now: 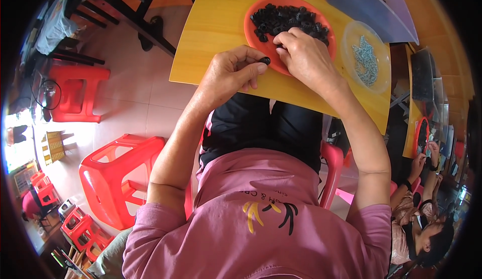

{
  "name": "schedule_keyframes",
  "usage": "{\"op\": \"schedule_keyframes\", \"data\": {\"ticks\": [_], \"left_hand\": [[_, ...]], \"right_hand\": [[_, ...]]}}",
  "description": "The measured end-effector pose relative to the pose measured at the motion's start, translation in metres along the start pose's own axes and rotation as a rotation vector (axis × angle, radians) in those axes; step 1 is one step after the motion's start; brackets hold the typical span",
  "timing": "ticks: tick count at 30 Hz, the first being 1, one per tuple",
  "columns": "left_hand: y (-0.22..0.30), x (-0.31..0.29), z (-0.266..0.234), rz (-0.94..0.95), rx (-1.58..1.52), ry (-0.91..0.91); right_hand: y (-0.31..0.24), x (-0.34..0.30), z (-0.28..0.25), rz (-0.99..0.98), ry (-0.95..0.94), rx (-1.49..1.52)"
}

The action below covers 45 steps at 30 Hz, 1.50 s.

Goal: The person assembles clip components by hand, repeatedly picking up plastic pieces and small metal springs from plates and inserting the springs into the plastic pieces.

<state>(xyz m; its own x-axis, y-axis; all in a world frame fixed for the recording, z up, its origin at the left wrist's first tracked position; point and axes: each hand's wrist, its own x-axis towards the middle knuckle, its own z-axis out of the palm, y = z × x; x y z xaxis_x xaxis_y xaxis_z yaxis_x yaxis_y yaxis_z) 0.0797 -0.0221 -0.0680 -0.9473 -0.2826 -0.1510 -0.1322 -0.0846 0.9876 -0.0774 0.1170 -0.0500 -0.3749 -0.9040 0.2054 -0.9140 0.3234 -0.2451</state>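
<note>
Pile of black pieces [281,18] lies in the red plate [247,27], just beyond the right hand [305,54], the nearer; we see the left hand [231,74] pinching one black ring [265,60] beside the rim; right grip unclear.

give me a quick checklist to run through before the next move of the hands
1. Left hand has a black part pinched at its fingertips: ok
2. Right hand is at the orange tray: ok
3. Right grip holds a part: cannot tell, fingers hide it
4. Loose black pieces remain in the tray: ok
5. Clear dish of small pieces stands right of the tray: ok
</note>
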Motion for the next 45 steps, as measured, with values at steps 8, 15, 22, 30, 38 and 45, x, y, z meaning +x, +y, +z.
{"op": "schedule_keyframes", "data": {"ticks": [8,15,22,30,38,45], "left_hand": [[-0.003,0.001,0.004,0.065,-0.084,0.052],[-0.002,-0.004,0.021,0.307,-0.214,0.01],[-0.002,-0.007,0.025,0.311,-0.232,-0.001],[0.002,-0.008,0.024,0.177,-0.249,-0.065],[0.009,-0.01,0.024,0.076,-0.274,-0.081],[0.007,-0.009,0.02,0.067,-0.257,-0.11]], "right_hand": [[-0.003,-0.012,-0.023,0.468,-0.055,1.032],[-0.015,-0.029,-0.029,0.433,-0.044,1.445],[-0.024,-0.036,-0.033,0.41,0.025,1.314],[-0.021,-0.039,-0.043,0.377,0.037,1.165],[-0.03,-0.036,-0.055,0.322,-0.033,1.065],[-0.033,-0.034,-0.058,0.338,-0.103,1.012]]}}
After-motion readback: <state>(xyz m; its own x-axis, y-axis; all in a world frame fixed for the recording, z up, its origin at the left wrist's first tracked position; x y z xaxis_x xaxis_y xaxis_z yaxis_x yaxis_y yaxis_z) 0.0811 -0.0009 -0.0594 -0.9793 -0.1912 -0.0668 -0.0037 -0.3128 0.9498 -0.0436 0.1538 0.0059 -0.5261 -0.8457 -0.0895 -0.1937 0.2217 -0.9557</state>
